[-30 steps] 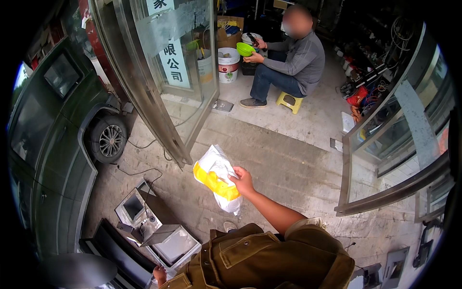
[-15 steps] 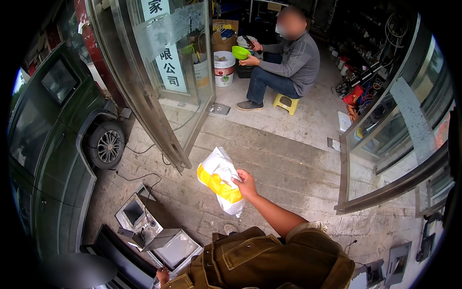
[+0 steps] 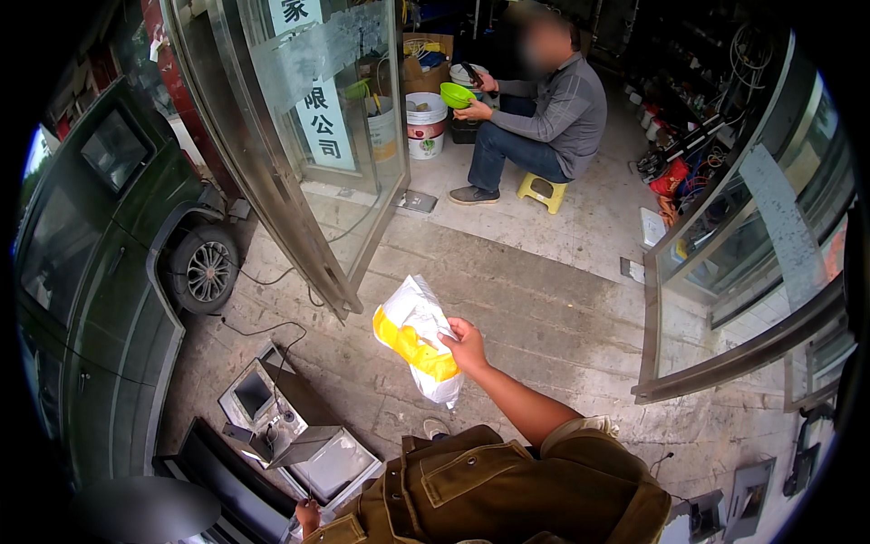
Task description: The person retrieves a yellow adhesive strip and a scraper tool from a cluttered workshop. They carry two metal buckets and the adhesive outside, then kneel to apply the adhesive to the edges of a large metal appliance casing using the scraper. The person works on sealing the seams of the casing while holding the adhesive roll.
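Note:
My right hand (image 3: 467,344) is stretched out in front of me and grips a white plastic bag with a yellow part (image 3: 417,340), held above the concrete ground. My left hand (image 3: 308,515) shows only partly at the bottom edge, low beside my brown jacket and near a metal box (image 3: 322,458). Its fingers look curled, but what it holds is hidden.
A glass door (image 3: 308,154) in a metal frame stands open ahead on the left, another glass panel (image 3: 743,272) on the right. Inside, a person (image 3: 548,118) sits on a yellow stool (image 3: 542,190) holding a green bowl (image 3: 456,94), beside white buckets (image 3: 426,122). A dark car (image 3: 109,254) is parked left. Equipment boxes and cables lie at my lower left.
The view has moved forward toward the doorway, so the seated person and the door look nearer. My right hand still holds the bag out in front.

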{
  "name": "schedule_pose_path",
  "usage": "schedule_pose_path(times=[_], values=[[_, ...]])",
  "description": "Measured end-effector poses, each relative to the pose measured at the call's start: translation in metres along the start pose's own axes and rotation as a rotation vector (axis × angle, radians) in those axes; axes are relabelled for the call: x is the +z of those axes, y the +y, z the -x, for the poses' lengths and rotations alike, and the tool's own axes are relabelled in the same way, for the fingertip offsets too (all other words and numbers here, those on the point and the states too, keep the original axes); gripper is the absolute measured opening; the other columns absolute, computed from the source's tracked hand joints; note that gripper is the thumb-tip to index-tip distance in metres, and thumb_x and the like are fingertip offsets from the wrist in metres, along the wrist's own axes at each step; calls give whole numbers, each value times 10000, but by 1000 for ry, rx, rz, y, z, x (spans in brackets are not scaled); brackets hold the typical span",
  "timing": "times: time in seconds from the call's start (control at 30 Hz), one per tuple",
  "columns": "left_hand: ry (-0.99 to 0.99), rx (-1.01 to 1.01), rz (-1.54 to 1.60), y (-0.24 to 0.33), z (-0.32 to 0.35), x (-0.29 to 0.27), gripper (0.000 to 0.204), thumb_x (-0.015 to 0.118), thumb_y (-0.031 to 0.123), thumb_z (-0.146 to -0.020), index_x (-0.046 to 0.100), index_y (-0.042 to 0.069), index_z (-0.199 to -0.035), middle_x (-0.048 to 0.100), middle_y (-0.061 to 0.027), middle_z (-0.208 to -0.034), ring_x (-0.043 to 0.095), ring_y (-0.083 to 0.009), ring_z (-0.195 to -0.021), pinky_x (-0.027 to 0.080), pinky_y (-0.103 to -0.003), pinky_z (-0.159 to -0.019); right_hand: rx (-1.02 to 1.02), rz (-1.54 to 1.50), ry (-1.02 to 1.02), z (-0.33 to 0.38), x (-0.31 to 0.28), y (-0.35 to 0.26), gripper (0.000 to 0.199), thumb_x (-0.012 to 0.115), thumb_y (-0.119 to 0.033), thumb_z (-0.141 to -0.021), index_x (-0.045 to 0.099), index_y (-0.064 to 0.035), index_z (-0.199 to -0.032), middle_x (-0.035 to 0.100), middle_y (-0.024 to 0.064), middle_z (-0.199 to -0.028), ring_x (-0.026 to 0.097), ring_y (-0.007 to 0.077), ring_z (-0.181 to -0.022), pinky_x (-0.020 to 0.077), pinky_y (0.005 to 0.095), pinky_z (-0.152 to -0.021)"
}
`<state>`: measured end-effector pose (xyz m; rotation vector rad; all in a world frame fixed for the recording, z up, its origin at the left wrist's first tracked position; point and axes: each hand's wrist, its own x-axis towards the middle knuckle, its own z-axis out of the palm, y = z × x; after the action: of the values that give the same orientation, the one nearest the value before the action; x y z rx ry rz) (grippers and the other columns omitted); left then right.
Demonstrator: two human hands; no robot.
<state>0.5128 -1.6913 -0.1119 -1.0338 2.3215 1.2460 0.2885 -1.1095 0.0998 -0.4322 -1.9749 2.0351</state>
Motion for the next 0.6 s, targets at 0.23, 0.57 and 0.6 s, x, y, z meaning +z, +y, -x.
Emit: schedule_pose_path(times=[0.23, 0.57, 0.6], values=[[-12, -11, 4, 3, -2, 0, 88, 576, 77, -780, 593, -9, -778, 534, -42, -554, 497, -122, -445, 368, -281, -379, 10, 24, 32, 6, -3, -2, 325, 670, 4, -779, 558, 38, -1082, 649, 94, -988, 611, 134, -896, 474, 254, -804], [-37, -44, 24, 34, -20, 32, 87, 588, 77, -777, 594, -9, -761, 544, -48, -562, 508, -129, -453, 377, -290, -383, -24, 72, 87, -13, -58, 13, 332, 668, 9, -782, 555, 34, -1093, 650, 87, -984, 611, 127, -887, 475, 247, -792], [-35, -59, 36, 41, -16, 38, 87, 589, 76, -776, 594, -9, -759, 546, -49, -562, 509, -129, -453, 377, -291, -383, -16, 60, 102, -20, -67, 11, 329, 668, 9, -782, 555, 35, -1090, 650, 86, -983, 610, 126, -889, 476, 246, -789]])
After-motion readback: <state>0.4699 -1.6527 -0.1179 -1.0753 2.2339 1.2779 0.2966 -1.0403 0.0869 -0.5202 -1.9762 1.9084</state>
